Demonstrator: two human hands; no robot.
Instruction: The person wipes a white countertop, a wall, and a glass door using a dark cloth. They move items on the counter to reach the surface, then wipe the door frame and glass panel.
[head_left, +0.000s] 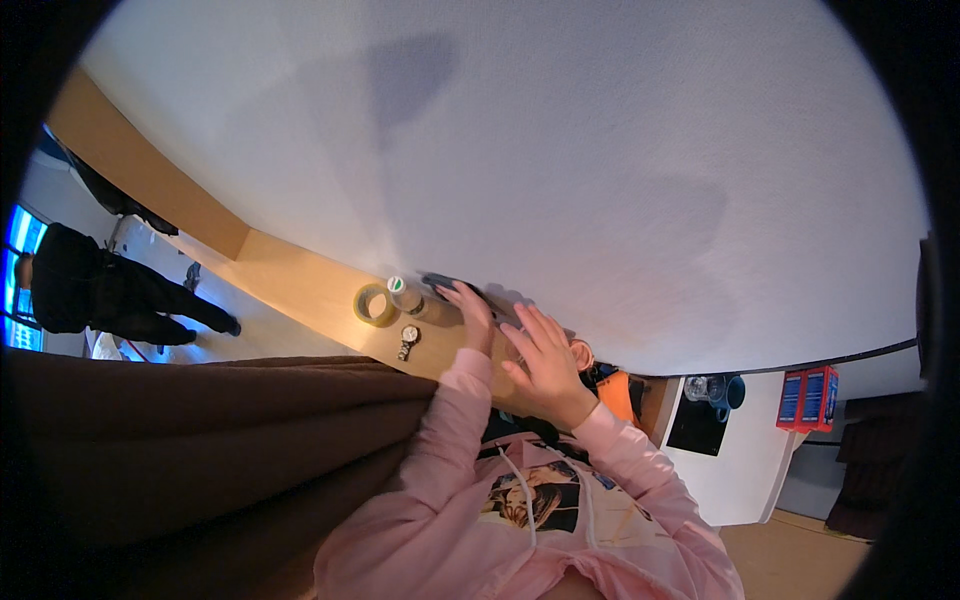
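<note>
My left hand reaches over a narrow wooden ledge, its fingers at a dark flat object by the wall; whether it grips that object I cannot tell. To its left stands a clear bottle with a white and green cap. A roll of yellowish adhesive tape lies beside the bottle, and a metal-band wristwatch rests in front of them. My right hand is raised above the ledge with its fingers apart and nothing visible in it. Behind it, a copper-coloured round item is partly hidden.
A pale wall rises behind the ledge. A brown curtain hangs at the left; beyond it stands a person in dark clothes. On the right, a white surface holds a blue mug, glassware and a red-blue box.
</note>
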